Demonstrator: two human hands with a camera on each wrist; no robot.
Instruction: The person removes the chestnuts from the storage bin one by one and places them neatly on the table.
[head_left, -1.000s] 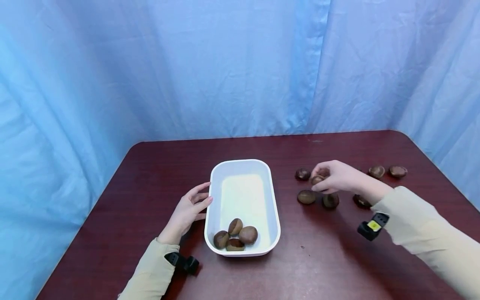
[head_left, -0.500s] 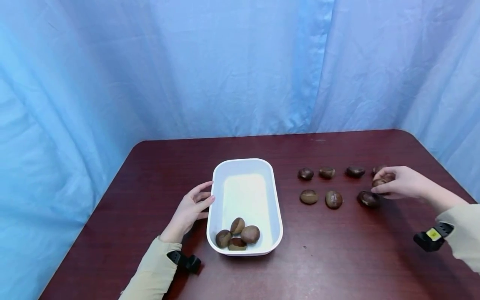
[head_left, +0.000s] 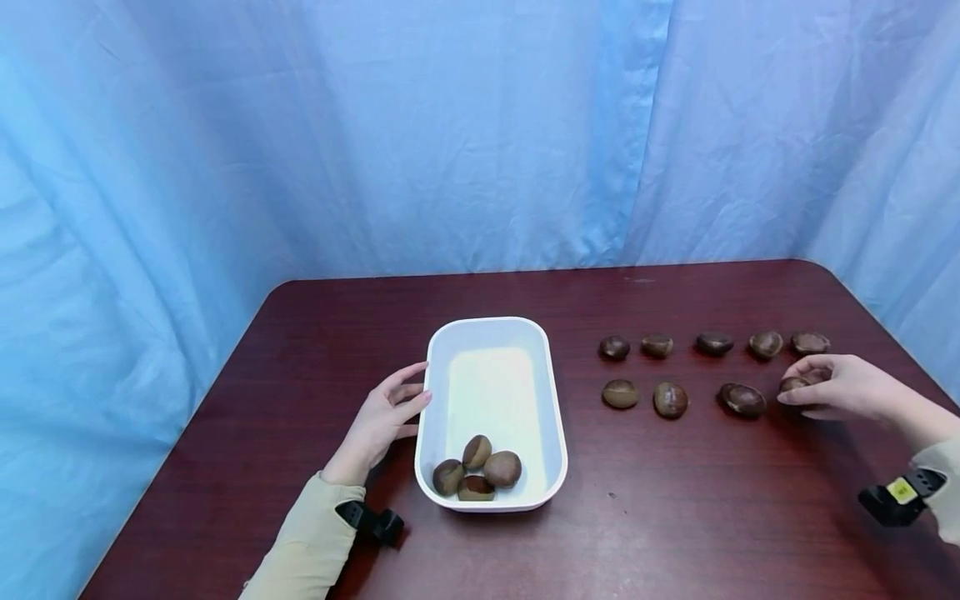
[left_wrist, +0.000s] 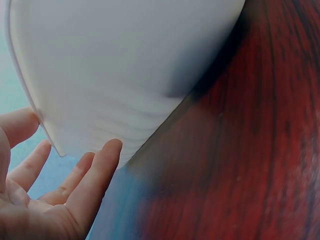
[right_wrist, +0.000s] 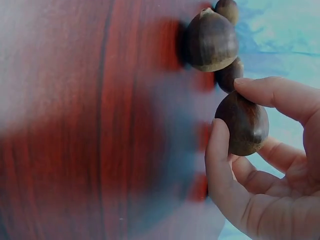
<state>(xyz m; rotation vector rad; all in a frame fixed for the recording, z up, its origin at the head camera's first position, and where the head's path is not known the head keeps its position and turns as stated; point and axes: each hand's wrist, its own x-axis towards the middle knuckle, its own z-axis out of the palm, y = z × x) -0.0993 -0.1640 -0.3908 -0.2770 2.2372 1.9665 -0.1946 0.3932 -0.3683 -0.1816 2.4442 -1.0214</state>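
In the head view my right hand (head_left: 847, 387) is at the right end of the nearer row of chestnuts, low over the table. Its thumb and fingers pinch a brown chestnut (right_wrist: 242, 122), which the right wrist view shows close up. Beside it lies a dark chestnut (head_left: 742, 400). A white rectangular tray (head_left: 487, 383) stands mid-table with several chestnuts (head_left: 502, 469) gathered at its near end. Against the tray's left side my left hand (head_left: 382, 421) rests with spread, relaxed fingers; in the left wrist view the fingertips meet its outer wall and rim.
Several chestnuts (head_left: 714, 343) form a farther row on the dark red wooden table (head_left: 637, 517). Two more, including a paler chestnut (head_left: 620, 394), lie at the left of the nearer row. Light blue curtains (head_left: 480, 150) hang behind and beside the table.
My right hand has carried the pinched chestnut rightward from the left part of the rows, past the far row's right end, to the nearer row's right end. My left hand stays at the tray.
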